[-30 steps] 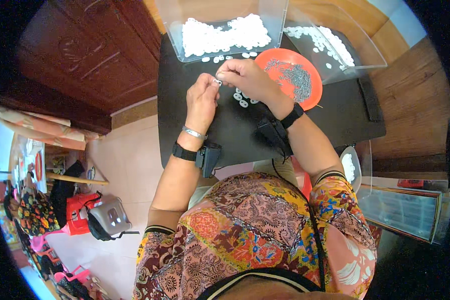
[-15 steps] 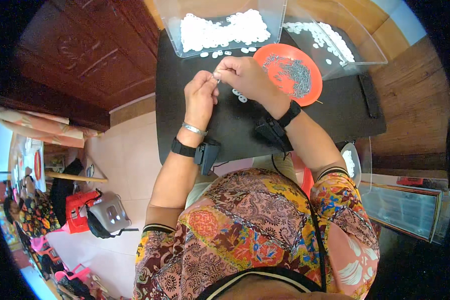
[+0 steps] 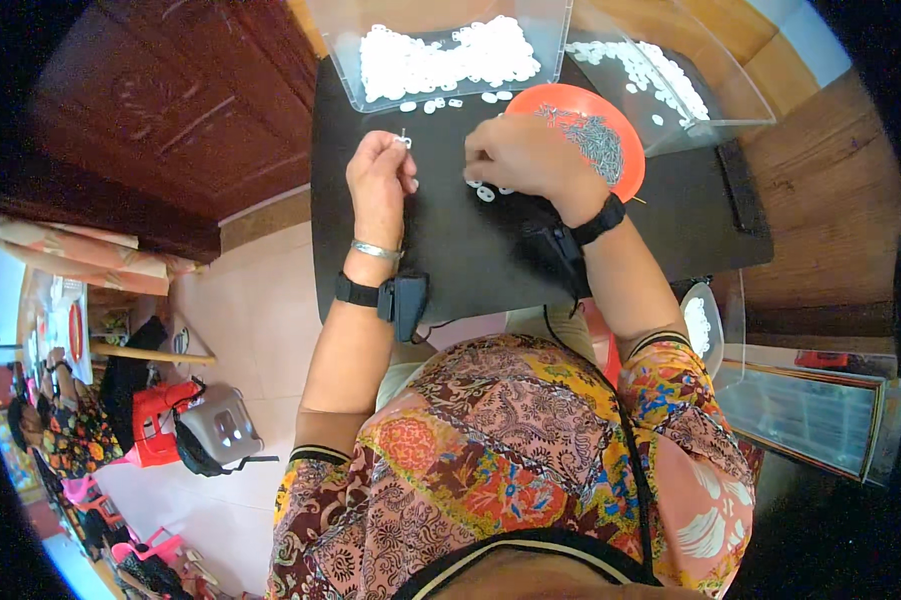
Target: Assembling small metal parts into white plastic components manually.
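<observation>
- Left hand [image 3: 378, 180] is curled, fingertips pinched on a small white piece [image 3: 404, 141] at its 1 o'clock; a thin pin seems to stand up from the piece, long axis toward 12 o'clock.
- Right hand [image 3: 518, 160] lies knuckles-up over loose white rings [image 3: 484, 191] on the black table [image 3: 450, 260]; its fingertips are hidden, grip cannot be told.
- Orange dish [image 3: 610, 120] at its 2 o'clock; contents too fine to resolve.

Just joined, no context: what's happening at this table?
A person sits at a black table sorting small white ring-shaped parts. The left hand pinches one small piece in its fingers. The right hand rests over a few loose white rings beside an orange dish of small metal bits. Two clear bins of white parts stand behind.
</observation>
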Demonstrator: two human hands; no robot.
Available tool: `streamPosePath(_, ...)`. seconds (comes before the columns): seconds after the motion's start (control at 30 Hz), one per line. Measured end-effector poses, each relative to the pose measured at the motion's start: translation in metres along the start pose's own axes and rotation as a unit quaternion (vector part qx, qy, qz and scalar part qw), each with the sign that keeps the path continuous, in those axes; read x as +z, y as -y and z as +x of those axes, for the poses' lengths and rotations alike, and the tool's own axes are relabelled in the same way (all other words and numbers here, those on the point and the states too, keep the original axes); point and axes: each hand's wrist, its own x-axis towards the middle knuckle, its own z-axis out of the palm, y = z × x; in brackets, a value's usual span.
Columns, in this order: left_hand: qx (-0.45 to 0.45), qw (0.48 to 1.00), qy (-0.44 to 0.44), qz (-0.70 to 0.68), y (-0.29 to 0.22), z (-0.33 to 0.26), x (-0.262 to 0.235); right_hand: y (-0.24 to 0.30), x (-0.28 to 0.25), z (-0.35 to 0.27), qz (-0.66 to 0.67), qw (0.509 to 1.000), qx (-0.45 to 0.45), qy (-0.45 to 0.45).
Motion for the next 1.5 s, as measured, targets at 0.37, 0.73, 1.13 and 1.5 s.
streamPosePath(0.37,-0.014,1.0,-0.007,0.014,0.0,0.001,0.002,-0.003,0.027,0.007,-0.096,0.995,0.006,-0.02)
streamPosePath(0.73,0.005,0.999,0.036,0.007,-0.004,-0.006,0.006,-0.02,0.024,0.019,0.589,0.802,0.098,-0.011)
streamPosePath(1.13,0.0,0.998,0.059,0.028,0.002,-0.005,0.006,-0.017,0.029,0.022,0.611,0.785,0.093,-0.048)
streamPosePath(1.5,-0.001,0.998,0.056,0.04,-0.002,-0.007,0.008,-0.015,0.025,0.022,0.546,0.833,0.073,-0.054)
